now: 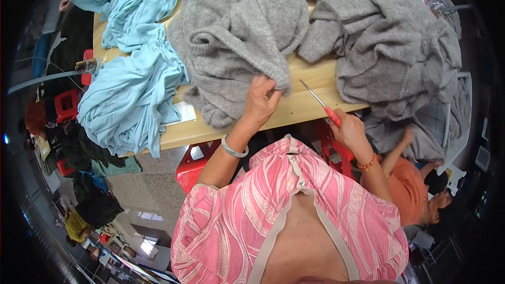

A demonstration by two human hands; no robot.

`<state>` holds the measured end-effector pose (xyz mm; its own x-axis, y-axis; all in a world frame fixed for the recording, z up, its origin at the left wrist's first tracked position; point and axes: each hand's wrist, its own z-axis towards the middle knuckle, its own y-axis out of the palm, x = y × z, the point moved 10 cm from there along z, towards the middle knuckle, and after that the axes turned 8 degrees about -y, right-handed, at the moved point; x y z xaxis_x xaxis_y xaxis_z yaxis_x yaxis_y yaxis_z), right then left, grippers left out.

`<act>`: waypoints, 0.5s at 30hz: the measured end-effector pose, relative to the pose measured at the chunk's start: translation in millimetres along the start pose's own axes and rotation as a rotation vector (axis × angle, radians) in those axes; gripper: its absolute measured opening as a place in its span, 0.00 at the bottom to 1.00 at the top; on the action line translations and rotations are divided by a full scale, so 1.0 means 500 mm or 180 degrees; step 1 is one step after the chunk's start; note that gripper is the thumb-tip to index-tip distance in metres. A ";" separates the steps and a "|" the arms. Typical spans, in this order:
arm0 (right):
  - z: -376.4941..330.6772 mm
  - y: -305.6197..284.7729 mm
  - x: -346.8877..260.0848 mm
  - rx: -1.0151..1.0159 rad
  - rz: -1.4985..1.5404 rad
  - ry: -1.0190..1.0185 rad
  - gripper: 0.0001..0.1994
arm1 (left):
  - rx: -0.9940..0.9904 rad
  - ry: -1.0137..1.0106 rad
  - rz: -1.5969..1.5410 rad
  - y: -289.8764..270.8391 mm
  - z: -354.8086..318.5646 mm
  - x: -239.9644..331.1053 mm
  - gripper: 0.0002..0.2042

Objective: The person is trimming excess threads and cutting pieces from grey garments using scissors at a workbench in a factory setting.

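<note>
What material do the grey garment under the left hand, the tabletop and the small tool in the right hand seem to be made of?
Grey garment: probably a wool-like knit, matte and fuzzy, with visible ribbing; the left hand pinches its edge.
Tabletop: looks like pale wood or wood laminate, smooth, with a faint sheen.
Tool in the right hand: thin shiny blades, likely metal, with a red handle, perhaps plastic.

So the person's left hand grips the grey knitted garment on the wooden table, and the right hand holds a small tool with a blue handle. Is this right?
Not quite: the handle is red, not blue. The head view shows the right hand holding a thin metal tool with a red handle, while the left hand does grip the grey knitted garment on the wooden table.
</note>
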<state>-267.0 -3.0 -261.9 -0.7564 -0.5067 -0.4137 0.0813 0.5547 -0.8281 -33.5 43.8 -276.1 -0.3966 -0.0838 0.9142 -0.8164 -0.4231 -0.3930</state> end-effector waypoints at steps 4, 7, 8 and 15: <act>-0.028 -0.007 0.059 0.0054 0.0008 0.0367 0.12 | 0.1631 0.0196 0.1580 -0.173 0.085 -0.033 0.10; -0.022 0.007 0.034 -0.0100 0.0123 0.0284 0.12 | 0.2137 -0.0432 0.2288 -0.313 0.148 -0.222 0.11; -0.020 0.005 0.027 -0.0038 0.0135 0.0320 0.12 | 0.2121 -0.0364 0.2261 -0.353 0.169 -0.246 0.11; 0.036 0.032 -0.089 -0.0206 0.0520 -0.0570 0.10 | 0.0915 0.0427 0.2214 -0.281 0.234 -0.122 0.09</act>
<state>-220.5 16.4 -263.4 -0.6090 -0.5126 -0.6052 0.1469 0.6770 -0.7212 154.6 3.0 -265.1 -0.8420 -0.3144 0.4384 -0.2259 -0.5325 -0.8157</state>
